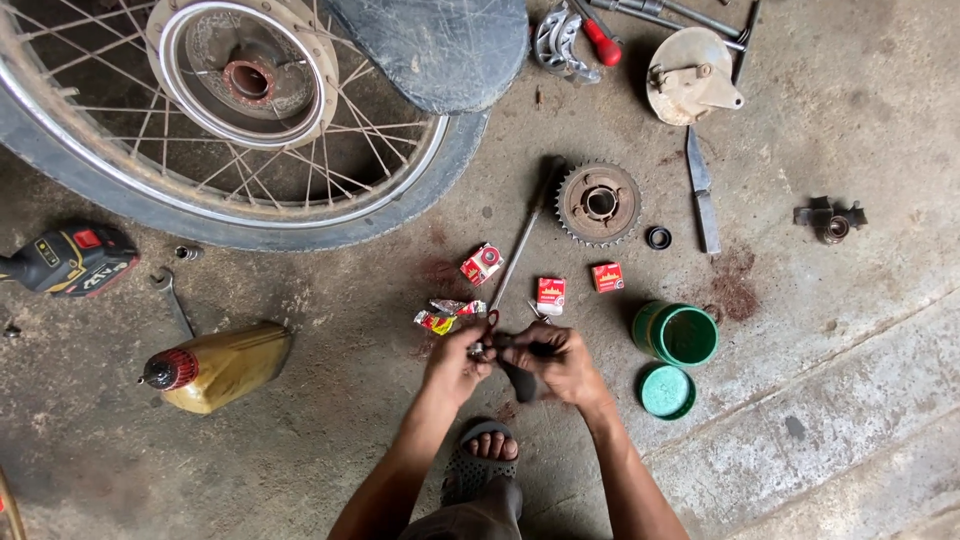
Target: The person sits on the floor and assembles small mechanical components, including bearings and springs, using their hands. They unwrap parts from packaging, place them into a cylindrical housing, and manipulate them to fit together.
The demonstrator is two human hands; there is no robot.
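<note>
Both my hands meet low in the middle of the head view. My left hand (456,362) pinches a small metal ring-shaped part (482,347) at its fingertips. My right hand (556,362) is closed around a dark tool handle (522,380) that points down toward my sandalled foot (482,460). A long metal rod (520,245) lies on the concrete just beyond my hands, running up toward a toothed sprocket (599,203). Small red boxes (551,293) and a torn wrapper (447,315) lie close in front of my fingers.
A spoked motorcycle wheel (230,120) fills the top left. A yellow oil bottle (220,365), a wrench (172,298) and a power drill (70,260) lie left. An open green tub (678,333) and its lid (667,390) sit right. A brake plate (692,75), a file (701,190) and a screwdriver (603,42) lie beyond.
</note>
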